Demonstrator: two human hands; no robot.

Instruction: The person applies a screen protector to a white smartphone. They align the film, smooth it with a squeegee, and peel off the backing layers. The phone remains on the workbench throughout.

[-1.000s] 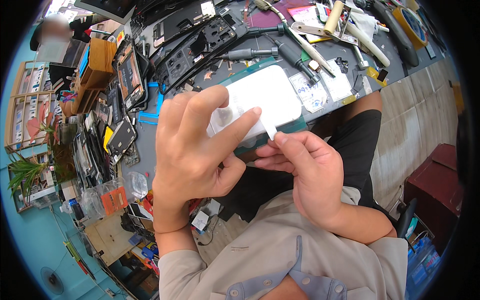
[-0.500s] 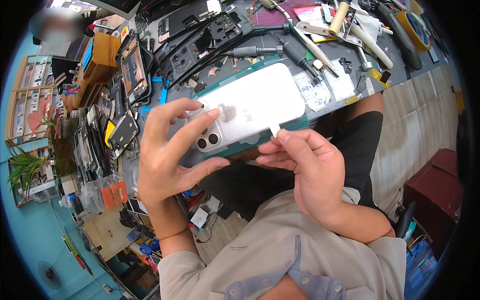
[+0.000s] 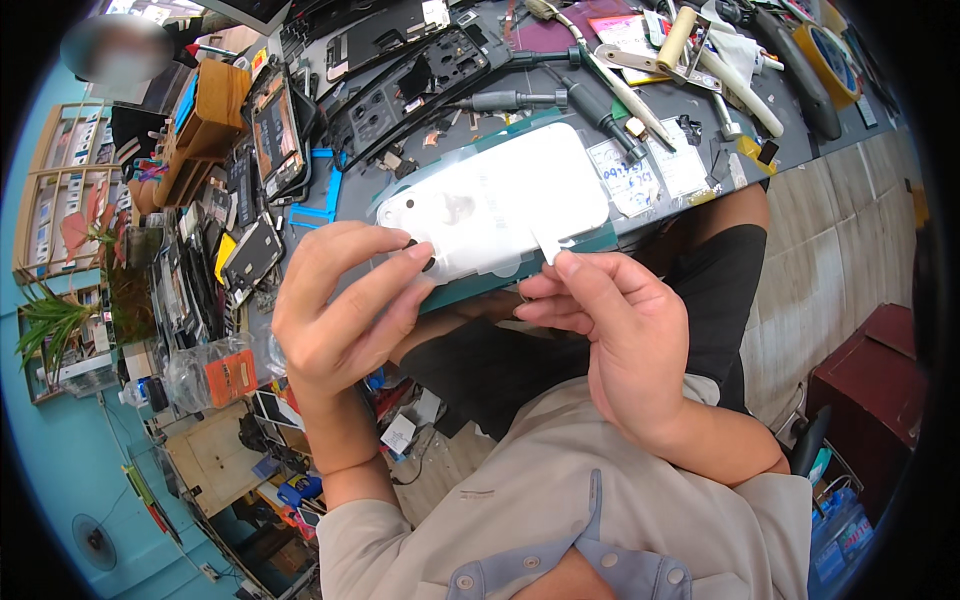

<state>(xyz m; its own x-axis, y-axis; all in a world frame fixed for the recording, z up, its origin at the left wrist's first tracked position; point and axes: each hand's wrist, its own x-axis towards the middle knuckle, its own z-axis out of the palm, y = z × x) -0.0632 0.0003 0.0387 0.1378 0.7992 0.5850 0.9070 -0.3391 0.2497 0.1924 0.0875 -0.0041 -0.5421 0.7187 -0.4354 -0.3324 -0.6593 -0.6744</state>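
A white smartphone [image 3: 530,180] lies back up on a green sheet [image 3: 480,293], with clear film around its edges. Glare washes out part of its back and camera corner. Fingertips of my left hand [image 3: 350,290] rest on the near camera corner, hiding most of the lenses, and the thumb closes in at the phone's near edge. Pinched between thumb and index finger of my right hand [image 3: 630,320] is a narrow white tab [image 3: 549,246] at the phone's near long edge. Whether the tab is joined to the film, I cannot tell.
Opened phone frames [image 3: 400,110], grey screwdrivers [image 3: 510,101] and paper labels [image 3: 625,180] crowd the bench behind the phone. A blue plastic frame [image 3: 325,195] and stacked phone parts [image 3: 250,260] are at left. A roll of tape [image 3: 828,65] stands far right.
My left hand's thumb has come up toward its fingers, which have moved nearer over the camera corner. The right hand still pinches the white tab, almost unmoved.
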